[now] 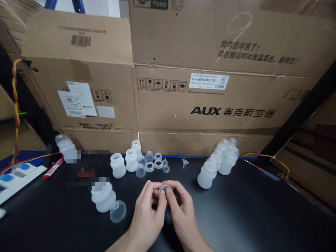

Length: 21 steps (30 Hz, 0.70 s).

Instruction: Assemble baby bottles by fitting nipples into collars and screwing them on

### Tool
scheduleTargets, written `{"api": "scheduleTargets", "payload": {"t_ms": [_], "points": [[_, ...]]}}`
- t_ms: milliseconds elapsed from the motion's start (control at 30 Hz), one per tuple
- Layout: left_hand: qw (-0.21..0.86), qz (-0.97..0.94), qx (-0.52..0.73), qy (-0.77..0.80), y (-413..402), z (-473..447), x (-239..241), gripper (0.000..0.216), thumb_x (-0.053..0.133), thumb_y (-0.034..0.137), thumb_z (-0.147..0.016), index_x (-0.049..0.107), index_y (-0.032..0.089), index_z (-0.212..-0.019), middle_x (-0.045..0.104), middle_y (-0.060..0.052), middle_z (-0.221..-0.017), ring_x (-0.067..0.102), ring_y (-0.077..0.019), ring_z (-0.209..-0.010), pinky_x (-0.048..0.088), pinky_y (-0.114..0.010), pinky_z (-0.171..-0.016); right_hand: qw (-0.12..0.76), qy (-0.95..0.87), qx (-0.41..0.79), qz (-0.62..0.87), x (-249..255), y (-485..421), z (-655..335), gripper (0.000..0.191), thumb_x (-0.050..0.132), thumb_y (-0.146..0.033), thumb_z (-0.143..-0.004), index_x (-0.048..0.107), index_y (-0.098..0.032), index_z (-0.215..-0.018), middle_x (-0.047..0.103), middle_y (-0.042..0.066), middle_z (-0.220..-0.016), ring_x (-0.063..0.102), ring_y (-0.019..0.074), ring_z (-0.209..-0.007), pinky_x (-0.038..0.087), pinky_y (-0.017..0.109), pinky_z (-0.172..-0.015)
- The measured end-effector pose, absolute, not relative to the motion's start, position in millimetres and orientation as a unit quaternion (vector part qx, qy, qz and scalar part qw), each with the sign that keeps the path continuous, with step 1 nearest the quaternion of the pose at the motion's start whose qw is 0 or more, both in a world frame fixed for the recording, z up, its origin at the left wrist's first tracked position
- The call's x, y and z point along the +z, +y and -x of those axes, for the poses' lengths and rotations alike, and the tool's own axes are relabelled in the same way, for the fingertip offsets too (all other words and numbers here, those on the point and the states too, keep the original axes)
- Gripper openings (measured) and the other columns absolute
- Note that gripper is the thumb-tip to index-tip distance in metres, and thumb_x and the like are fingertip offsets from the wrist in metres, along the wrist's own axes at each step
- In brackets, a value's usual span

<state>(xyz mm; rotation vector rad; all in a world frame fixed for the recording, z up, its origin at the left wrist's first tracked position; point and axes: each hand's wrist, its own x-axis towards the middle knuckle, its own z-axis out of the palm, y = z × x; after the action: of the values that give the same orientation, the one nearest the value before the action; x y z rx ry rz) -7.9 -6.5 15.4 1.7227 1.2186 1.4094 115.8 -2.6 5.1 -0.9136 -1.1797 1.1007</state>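
Note:
My left hand (147, 210) and my right hand (182, 204) meet above the front middle of the black table. Between their thumbs and fingers they pinch a small translucent bottle collar ring (164, 188); the fingers hide its underside, and whether a teat sits in it I cannot tell. Left of my hands stands a white baby bottle (103, 199), its top blurred out, with a clear funnel-like piece (118, 211) lying against it. Beyond my hands are several open white bottles (118, 166), clear domed caps (141, 170), loose collar rings (149, 167) and clear teats (166, 168).
Several capped bottles (207, 175) stand together at the back right, near a lone teat (185, 163). Another capped bottle (67, 148), a red marker (53, 168) and a power strip (23, 182) are at the left. A large cardboard box (168, 101) walls off the back.

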Motion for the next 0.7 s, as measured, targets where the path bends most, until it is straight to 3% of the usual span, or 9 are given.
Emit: {"api": "scheduleTargets", "payload": {"t_ms": [133,333,500,700], "points": [[0.345,-0.652,0.504,0.449,-8.8,7.1,11.1,0.017,0.052,0.039,-0.102,0.06,0.024,-0.105,0.067,-0.002,-0.095,0.07,-0.0168,-0.084,0.06,-0.026,-0.075,0.615,-0.513,0.45,0.396,8.0,-0.6,-117.4,0.023,0.067,-0.043,-0.095,0.071,-0.02,-0.097,0.068,0.003,-0.087,0.067,0.018,-0.08,0.056,0.026,-0.074],[0.302,-0.67,0.52,0.437,-11.2,13.5,7.8,0.015,0.045,0.034,-0.105,0.056,0.027,-0.113,0.063,-0.003,-0.102,0.066,-0.0164,-0.088,0.057,-0.028,-0.079,0.589,-0.537,0.484,0.361,17.6,-0.5,-118.5,0.021,0.066,-0.041,-0.097,0.071,-0.021,-0.1,0.069,0.004,-0.091,0.066,0.0175,-0.083,0.054,0.027,-0.076],[0.209,-0.726,0.536,0.377,-15.4,21.8,14.6,0.027,0.045,0.023,-0.103,0.057,0.03,-0.126,0.063,-0.003,-0.1,0.067,-0.0171,-0.085,0.055,-0.027,-0.073,0.598,-0.537,0.481,0.35,21.1,-4.2,-117.5,0.018,0.068,-0.039,-0.095,0.07,-0.021,-0.095,0.068,0.002,-0.087,0.064,0.0158,-0.079,0.054,0.026,-0.073],[0.271,-0.715,0.545,0.345,-13.6,17.3,18.8,0.026,0.044,0.022,-0.105,0.057,0.027,-0.127,0.059,-0.002,-0.096,0.065,-0.0125,-0.075,0.056,-0.022,-0.065,0.595,-0.492,0.558,0.303,22.2,-1.8,-124.7,0.026,0.075,-0.044,-0.09,0.065,-0.02,-0.096,0.064,-0.001,-0.079,0.06,0.0116,-0.064,0.055,0.023,-0.059]]}}
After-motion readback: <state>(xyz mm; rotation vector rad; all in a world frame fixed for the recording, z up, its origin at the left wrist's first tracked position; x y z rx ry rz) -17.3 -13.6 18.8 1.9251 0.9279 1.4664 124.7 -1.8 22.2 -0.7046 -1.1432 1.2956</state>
